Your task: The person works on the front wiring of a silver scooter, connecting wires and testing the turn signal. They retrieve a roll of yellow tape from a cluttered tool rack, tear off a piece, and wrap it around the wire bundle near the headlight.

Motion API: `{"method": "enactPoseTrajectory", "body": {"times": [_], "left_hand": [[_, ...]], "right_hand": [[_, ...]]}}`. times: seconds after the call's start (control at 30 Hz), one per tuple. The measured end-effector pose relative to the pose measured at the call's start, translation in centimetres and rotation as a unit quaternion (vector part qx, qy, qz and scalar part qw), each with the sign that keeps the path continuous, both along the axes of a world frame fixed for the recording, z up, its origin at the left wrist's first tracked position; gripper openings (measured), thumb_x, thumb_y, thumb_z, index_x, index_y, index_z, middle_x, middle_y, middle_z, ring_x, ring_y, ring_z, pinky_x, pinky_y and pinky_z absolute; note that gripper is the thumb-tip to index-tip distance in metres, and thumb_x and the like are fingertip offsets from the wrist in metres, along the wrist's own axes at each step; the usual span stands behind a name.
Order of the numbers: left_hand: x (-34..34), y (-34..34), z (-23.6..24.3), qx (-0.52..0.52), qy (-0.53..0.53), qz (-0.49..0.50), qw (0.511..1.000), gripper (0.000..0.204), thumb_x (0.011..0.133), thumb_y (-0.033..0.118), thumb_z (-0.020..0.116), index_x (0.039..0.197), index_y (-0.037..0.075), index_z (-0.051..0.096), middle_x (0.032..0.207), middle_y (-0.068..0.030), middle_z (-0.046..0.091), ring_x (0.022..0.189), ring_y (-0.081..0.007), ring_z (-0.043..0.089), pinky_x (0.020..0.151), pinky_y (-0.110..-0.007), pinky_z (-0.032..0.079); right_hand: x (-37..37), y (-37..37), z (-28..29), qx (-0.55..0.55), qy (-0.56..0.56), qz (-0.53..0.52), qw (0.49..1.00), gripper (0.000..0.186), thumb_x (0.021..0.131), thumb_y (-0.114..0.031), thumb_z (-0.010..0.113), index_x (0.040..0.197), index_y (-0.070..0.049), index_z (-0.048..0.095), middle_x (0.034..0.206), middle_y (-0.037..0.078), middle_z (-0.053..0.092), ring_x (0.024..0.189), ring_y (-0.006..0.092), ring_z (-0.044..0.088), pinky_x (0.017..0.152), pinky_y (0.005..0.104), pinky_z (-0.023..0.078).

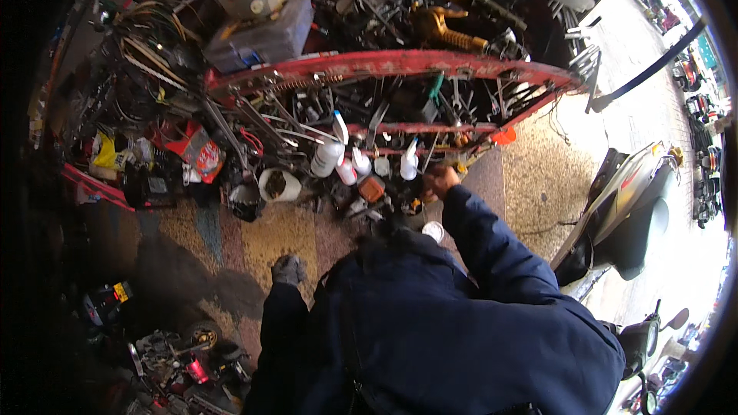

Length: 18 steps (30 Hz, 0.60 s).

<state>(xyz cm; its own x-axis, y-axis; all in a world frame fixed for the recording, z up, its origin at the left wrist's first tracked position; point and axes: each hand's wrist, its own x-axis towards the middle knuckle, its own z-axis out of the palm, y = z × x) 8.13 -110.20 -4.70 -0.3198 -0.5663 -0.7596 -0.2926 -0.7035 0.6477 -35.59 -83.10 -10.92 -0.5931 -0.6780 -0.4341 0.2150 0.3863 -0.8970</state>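
Head view: the right hand (440, 180) reaches to the front of the red rack (461, 65), and its fingers look bent, but I cannot tell if they are clamped on something or only near it. The white spray bottle (409, 165) stands just to the left of this hand. The left hand (288, 269) is low over the floor (280, 234), well apart from the bottles; its fingers look curled, and whether they hold anything I cannot tell.

The main risk, in my judgement, is a knock. The larger white bottle (327, 157) and the orange-red container (372, 189) share the same crowded place, so a careless sideways move of the hand could tip one against the next. The white cup (433, 230) is near the navy sleeve (492, 242); if the arm comes back low, the cloth could push it over, and possible contents would spill. Also, the metal tools (453, 100) on the rack lie loosely mixed, and a bump could make some slide or scratch the hand.
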Motion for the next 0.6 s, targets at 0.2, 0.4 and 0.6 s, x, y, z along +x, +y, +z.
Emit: {"method": "enactPoseTrajectory", "body": {"times": [0.2,0.4,0.6], "left_hand": [[-1.4,1.7,1.1,-0.056,-0.119,0.067,0.989,0.005,0.088,0.013,0.064,0.093,0.014,0.064,0.075,-0.0100,0.063,0.053,-0.0212,0.056,0.043,-0.041,0.049],[-0.8,2.3,1.9,-0.050,-0.122,0.063,0.989,0.011,0.089,0.017,0.064,0.098,0.012,0.064,0.089,-0.0111,0.068,0.070,-0.0253,0.067,0.052,-0.042,0.058],[-1.6,2.5,2.2,-0.061,-0.131,0.068,0.987,0.011,0.088,0.010,0.063,0.098,0.014,0.062,0.086,-0.0140,0.066,0.056,-0.0182,0.059,0.047,-0.037,0.053]], "right_hand": [[-2.1,-2.9,5.5,-0.031,-0.179,-0.119,0.976,0.016,0.088,-0.016,0.061,0.093,-0.001,0.060,0.064,0.004,0.053,0.049,0.0159,0.051,0.044,0.0319,0.045],[-5.8,-5.3,5.1,-0.078,-0.018,-0.167,0.983,0.037,0.086,-0.016,0.064,0.117,0.001,0.054,0.094,0.013,0.066,0.068,0.0201,0.066,0.056,0.0361,0.057],[-9.0,-7.4,2.8,-0.003,0.024,-0.253,0.967,0.053,0.078,-0.024,0.072,0.116,0.008,0.052,0.097,0.017,0.065,0.072,0.0237,0.066,0.058,0.0376,0.054]]}}
